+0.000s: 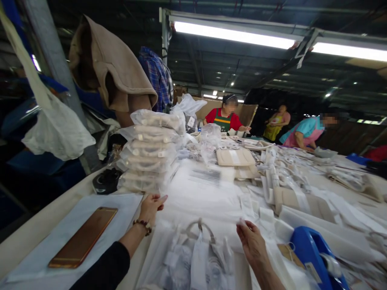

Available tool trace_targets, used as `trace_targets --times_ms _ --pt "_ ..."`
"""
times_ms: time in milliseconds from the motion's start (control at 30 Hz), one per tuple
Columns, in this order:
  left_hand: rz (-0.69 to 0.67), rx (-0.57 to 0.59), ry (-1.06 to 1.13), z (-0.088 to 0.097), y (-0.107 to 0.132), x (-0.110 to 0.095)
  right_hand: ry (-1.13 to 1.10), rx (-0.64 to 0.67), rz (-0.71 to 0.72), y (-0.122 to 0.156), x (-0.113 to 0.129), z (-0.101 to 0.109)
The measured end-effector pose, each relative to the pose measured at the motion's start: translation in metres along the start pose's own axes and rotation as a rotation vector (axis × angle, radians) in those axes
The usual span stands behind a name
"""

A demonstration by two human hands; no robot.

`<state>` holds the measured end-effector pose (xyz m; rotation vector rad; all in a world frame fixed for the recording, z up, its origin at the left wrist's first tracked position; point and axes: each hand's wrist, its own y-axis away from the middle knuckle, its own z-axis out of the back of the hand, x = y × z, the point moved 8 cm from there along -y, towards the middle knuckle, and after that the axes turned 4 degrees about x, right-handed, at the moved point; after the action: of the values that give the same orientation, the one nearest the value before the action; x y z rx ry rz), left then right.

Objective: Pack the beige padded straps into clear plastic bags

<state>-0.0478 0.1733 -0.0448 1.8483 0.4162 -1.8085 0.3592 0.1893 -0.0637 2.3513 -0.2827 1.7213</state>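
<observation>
A translucent plastic bag (205,187) with a block of dark print, blurred, stretches between my two hands. My left hand (151,208), with a bead bracelet at the wrist, pinches at its left edge. Thumb and fingers of my right hand (249,240) are closed at the near right edge of the same bag. Closer to me lies a bundle with a beige ring-shaped handle (211,233), a white tag strip (199,257) and clear wrapping around its parts. How far the plastic bag covers this bundle I cannot tell.
Bagged beige goods (148,157) stand stacked beyond my left hand, beside a black tape roll (106,180). A phone (83,237) lies at left. A blue tape dispenser (317,257) sits at right. Beige pieces (236,157) cover the far table; several co-workers (225,117) stand behind.
</observation>
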Motion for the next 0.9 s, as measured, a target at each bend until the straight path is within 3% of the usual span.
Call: trace_targets --times_ms 200,400,600,900 --pt "-0.221 0.074 -0.366 -0.007 0.006 -0.002 0.331 0.041 -0.031 0.017 -0.007 -0.009" --pt "-0.404 0.215 -0.531 -0.009 0.022 0.002 0.562 0.147 -0.062 0.033 -0.016 -0.006" --pt "-0.399 0.237 -0.615 0.007 0.039 0.016 0.871 0.232 -0.016 0.058 -0.015 0.000" --pt "-0.288 0.227 -0.739 0.013 0.054 0.016 0.869 0.241 0.067 0.064 -0.020 0.005"
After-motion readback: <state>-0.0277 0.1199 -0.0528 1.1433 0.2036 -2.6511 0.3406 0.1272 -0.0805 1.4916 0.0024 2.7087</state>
